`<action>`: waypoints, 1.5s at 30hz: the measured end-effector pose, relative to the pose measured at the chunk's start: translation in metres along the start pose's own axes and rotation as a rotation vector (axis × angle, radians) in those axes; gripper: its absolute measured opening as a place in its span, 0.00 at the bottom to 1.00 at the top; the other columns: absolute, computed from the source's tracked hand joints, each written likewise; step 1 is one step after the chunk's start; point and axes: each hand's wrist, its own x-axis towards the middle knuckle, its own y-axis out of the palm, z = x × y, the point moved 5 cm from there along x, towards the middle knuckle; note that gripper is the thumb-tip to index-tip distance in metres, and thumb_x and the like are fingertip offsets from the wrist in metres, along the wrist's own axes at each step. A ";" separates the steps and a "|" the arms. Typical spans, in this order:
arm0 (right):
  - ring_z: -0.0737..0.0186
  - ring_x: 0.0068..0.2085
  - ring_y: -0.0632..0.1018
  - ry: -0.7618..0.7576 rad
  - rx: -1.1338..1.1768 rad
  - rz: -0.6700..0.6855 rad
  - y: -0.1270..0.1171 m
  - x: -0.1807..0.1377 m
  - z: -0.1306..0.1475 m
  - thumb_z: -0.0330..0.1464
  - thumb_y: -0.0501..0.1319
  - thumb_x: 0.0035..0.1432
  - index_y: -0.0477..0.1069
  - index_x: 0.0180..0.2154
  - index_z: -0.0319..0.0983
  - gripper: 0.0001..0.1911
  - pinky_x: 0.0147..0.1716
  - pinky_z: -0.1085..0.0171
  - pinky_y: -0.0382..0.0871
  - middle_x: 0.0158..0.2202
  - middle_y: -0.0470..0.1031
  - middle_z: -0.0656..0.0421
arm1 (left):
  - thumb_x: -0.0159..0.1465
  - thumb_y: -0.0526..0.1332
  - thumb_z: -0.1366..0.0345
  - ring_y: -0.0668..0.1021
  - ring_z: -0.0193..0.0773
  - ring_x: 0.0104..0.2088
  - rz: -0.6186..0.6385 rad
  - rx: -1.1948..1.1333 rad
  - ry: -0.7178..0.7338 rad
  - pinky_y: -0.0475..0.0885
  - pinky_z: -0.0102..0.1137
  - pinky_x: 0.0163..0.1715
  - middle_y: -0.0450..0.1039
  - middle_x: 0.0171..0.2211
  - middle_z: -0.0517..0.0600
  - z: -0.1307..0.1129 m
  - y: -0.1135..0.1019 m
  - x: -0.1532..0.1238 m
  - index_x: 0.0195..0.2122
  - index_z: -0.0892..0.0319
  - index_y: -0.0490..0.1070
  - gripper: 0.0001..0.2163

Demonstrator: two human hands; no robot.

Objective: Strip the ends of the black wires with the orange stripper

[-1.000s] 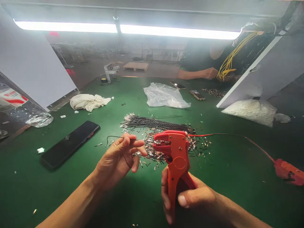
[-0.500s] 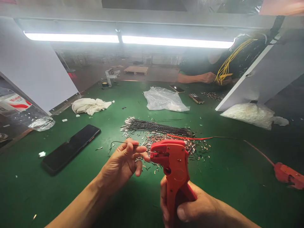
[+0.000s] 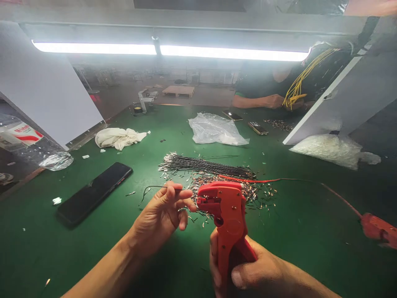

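Observation:
My left hand [image 3: 161, 213] pinches a thin black wire [image 3: 151, 188] between thumb and fingers; the wire's near end points at the jaws of an orange wire stripper [image 3: 228, 219]. My right hand [image 3: 248, 273] is wrapped round the stripper's handles, holding it upright over the green table [image 3: 93, 248]. Just behind both hands lies a bundle of black wires [image 3: 206, 165] with a heap of cut silvery wire ends [image 3: 248, 192] in front of it.
A black phone [image 3: 94, 193] lies left, a white cloth [image 3: 118, 137] and a plastic bottle [image 3: 37, 145] farther left. A clear plastic bag [image 3: 215, 129] sits mid-table. A red wire [image 3: 279, 180] leads to a red tool [image 3: 380, 229] at right. Across the table, another person's hand [image 3: 274, 100] holds yellow wires [image 3: 297, 85].
The stripper has come down and nearer to my left hand, and the wire's end has closed on its jaws. My view has tilted slightly.

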 end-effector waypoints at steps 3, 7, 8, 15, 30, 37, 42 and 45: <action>0.63 0.29 0.77 0.017 -0.006 -0.011 0.001 0.001 0.001 0.26 0.65 0.41 0.69 0.38 0.34 0.18 0.31 0.65 0.69 0.30 0.76 0.57 | 0.56 0.70 0.58 0.81 0.36 0.31 -0.018 0.008 0.003 0.68 0.21 0.16 0.81 0.34 0.46 0.002 -0.002 0.000 0.34 0.55 0.76 0.09; 0.61 0.31 0.78 0.043 0.028 -0.021 0.002 -0.001 0.002 0.23 0.62 0.37 0.69 0.39 0.35 0.21 0.34 0.61 0.70 0.30 0.78 0.56 | 0.57 0.69 0.56 0.80 0.35 0.31 -0.044 0.012 -0.011 0.67 0.21 0.16 0.80 0.34 0.47 0.005 -0.006 -0.001 0.36 0.54 0.75 0.10; 0.60 0.31 0.78 0.045 0.034 -0.027 0.003 -0.002 0.003 0.23 0.61 0.37 0.69 0.39 0.35 0.21 0.35 0.61 0.70 0.31 0.78 0.56 | 0.58 0.69 0.56 0.80 0.35 0.30 -0.042 0.009 -0.025 0.68 0.21 0.15 0.79 0.33 0.47 0.006 -0.007 -0.001 0.36 0.55 0.75 0.10; 0.61 0.32 0.78 0.052 0.034 -0.063 -0.002 -0.003 -0.003 0.20 0.55 0.35 0.69 0.40 0.35 0.25 0.36 0.61 0.69 0.31 0.79 0.56 | 0.59 0.68 0.59 0.75 0.31 0.24 -0.033 0.058 -0.117 0.68 0.22 0.14 0.72 0.26 0.46 0.011 -0.012 0.000 0.33 0.59 0.72 0.09; 0.63 0.32 0.77 0.066 0.030 -0.094 -0.006 -0.002 -0.007 0.19 0.57 0.37 0.68 0.39 0.35 0.22 0.35 0.62 0.68 0.31 0.78 0.57 | 0.57 0.69 0.59 0.73 0.29 0.24 -0.030 -0.065 -0.102 0.64 0.21 0.15 0.74 0.28 0.45 0.011 -0.007 -0.005 0.35 0.55 0.76 0.08; 0.62 0.31 0.77 0.079 0.004 -0.092 -0.007 -0.003 -0.007 0.23 0.63 0.44 0.69 0.38 0.36 0.15 0.36 0.61 0.69 0.31 0.78 0.57 | 0.56 0.70 0.61 0.70 0.27 0.20 -0.063 0.081 -0.183 0.62 0.21 0.15 0.71 0.23 0.45 0.017 -0.014 -0.005 0.31 0.59 0.73 0.09; 0.61 0.33 0.78 0.070 0.066 -0.047 -0.006 -0.003 -0.005 0.20 0.56 0.35 0.68 0.42 0.36 0.26 0.36 0.61 0.68 0.33 0.79 0.56 | 0.60 0.67 0.59 0.66 0.25 0.18 -0.050 0.049 -0.129 0.62 0.20 0.15 0.67 0.21 0.43 0.014 -0.012 -0.002 0.32 0.57 0.74 0.07; 0.62 0.32 0.78 0.079 0.044 -0.066 -0.007 -0.003 -0.007 0.18 0.54 0.34 0.68 0.42 0.35 0.27 0.36 0.61 0.68 0.32 0.79 0.57 | 0.60 0.67 0.60 0.65 0.26 0.19 -0.023 -0.010 -0.111 0.63 0.19 0.14 0.66 0.20 0.43 0.014 -0.009 -0.001 0.34 0.56 0.76 0.06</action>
